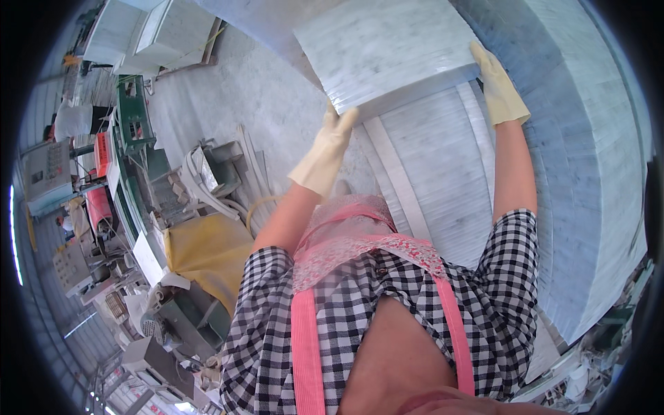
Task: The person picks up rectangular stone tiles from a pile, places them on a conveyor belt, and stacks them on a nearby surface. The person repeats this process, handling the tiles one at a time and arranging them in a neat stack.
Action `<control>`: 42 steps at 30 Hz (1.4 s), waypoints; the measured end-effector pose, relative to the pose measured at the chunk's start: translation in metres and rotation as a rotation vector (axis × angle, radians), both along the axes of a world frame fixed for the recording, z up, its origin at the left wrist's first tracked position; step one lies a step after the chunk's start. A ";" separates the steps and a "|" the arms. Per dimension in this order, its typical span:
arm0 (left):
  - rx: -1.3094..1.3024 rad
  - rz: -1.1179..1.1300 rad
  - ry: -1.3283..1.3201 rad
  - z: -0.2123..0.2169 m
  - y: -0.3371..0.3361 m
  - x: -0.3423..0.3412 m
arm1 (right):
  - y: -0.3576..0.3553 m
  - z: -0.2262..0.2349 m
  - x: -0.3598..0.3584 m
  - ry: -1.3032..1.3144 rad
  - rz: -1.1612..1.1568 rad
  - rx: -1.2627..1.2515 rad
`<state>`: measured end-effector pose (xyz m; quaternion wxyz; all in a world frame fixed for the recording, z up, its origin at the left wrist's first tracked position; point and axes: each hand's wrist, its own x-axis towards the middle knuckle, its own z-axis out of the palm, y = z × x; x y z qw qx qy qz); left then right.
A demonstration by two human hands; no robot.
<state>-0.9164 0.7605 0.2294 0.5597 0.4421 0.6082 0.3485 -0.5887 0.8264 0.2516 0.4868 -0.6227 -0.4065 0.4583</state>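
A worker in a black-and-white checked cotton shirt and pink floral apron has both hands on a thick, grey-white, marble-patterned rectangular slab at the far end of a ribbed grey-white stack w/ two pale flat strips running lengthwise. The left hand, in a pale-yellow rubber glove, is part-curled at the slab's near-left corner, thumb apart from fingers; the right hand, gloved to match, is bent round the near-right edge. How firm each hold is, & whether fingertips go underneath, can't tell. Whether slab is one piece or several also unclear.

Risks, in our judgement: slab's left side appears to jut past the stack's left edge, so a weak left grip could tip it toward the grey concrete floor. Smooth gloves poss. slip if dusty. Fingers could get pinched btwn slab & strips if lowered unevenly; a knock against the tall grey-white slab wall at R could chip a corner.
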 end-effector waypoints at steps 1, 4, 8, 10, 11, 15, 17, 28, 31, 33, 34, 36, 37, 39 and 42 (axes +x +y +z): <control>-0.018 0.032 -0.170 -0.001 0.004 -0.009 | 0.003 -0.006 0.000 -0.009 -0.008 0.031; -0.125 0.294 -0.499 0.004 0.007 -0.029 | 0.017 -0.013 0.000 -0.018 -0.073 0.136; 0.310 0.211 0.166 0.050 0.017 -0.052 | 0.030 -0.004 -0.005 -0.555 -0.200 0.216; 0.665 0.013 0.405 0.080 0.036 -0.055 | 0.018 0.001 -0.006 -0.645 -0.257 0.353; 0.850 -0.086 0.486 0.093 0.051 -0.054 | 0.005 0.002 -0.006 -0.661 -0.311 0.364; 1.227 -0.436 0.885 0.098 0.084 -0.001 | -0.068 -0.005 -0.010 -0.384 -0.398 0.514; 1.246 -0.616 0.956 0.082 0.082 0.028 | -0.107 -0.007 -0.017 -0.253 -0.454 0.386; 1.240 -0.760 0.755 0.052 0.082 0.047 | -0.247 0.004 -0.144 -0.026 -0.808 0.100; 1.247 -0.765 0.732 0.051 0.085 0.046 | -0.285 0.023 -0.170 -0.094 -0.965 0.052; 1.250 -0.787 0.712 0.049 0.086 0.046 | -0.319 0.034 -0.190 -0.122 -1.063 0.006; 1.245 -0.789 0.702 0.048 0.087 0.046 | -0.338 0.035 -0.199 -0.144 -1.094 0.001; 1.262 -0.808 0.685 0.045 0.090 0.046 | -0.376 0.025 -0.216 -0.125 -1.221 -0.137; 1.280 -0.809 0.679 0.043 0.092 0.046 | -0.396 0.015 -0.224 -0.141 -1.244 -0.140; 1.377 -0.780 0.622 0.039 0.094 0.045 | -0.436 -0.020 -0.244 -0.087 -1.341 -0.236; 1.374 -0.788 0.517 0.034 0.098 0.044 | -0.490 -0.094 -0.286 -0.064 -1.399 -0.498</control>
